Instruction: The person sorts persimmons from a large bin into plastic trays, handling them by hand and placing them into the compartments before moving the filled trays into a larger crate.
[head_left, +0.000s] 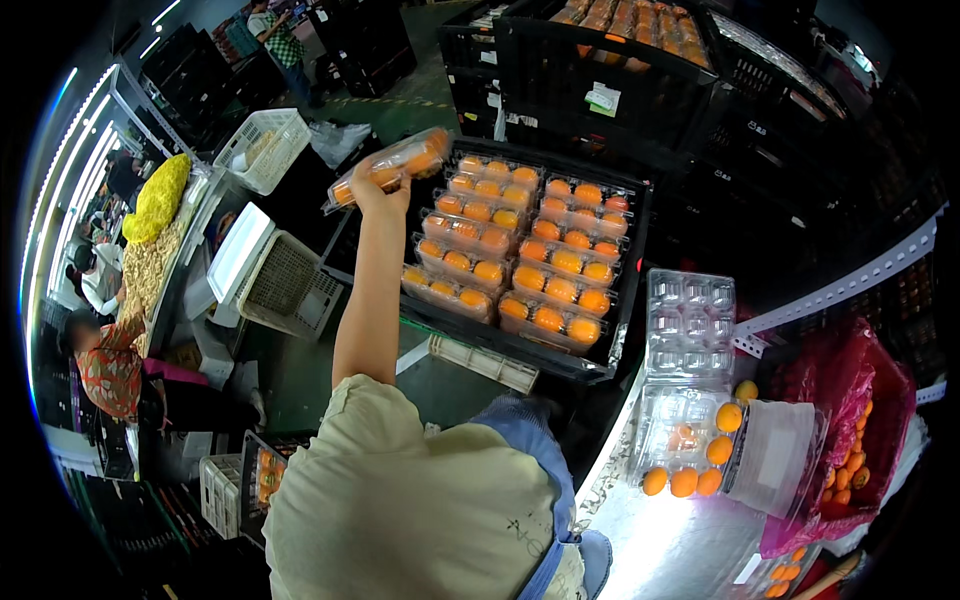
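My left hand (381, 186) grips a closed clear plastic clamshell of orange fruit (409, 156), tilted, above the left rear corner of a black plastic crate (517, 349). Two columns of upright clamshells of orange fruit (484, 210) stand in that crate, to the right of the hand. My right hand is out of view. On the metal worktable (645, 547) at the right lies an open clear clamshell (690, 322) with round cavities. Several loose orange fruits (683, 481) rest in and beside its lower half, next to a stack of translucent sheets (772, 450).
Tall stacks of black crates (615, 97) rise behind and at the right. A red plastic-lined container (862, 450) holds more fruit. White baskets (289, 285) stand at the left. Several people are farther off left, one in a patterned orange top (111, 371) by a heaped table (154, 277).
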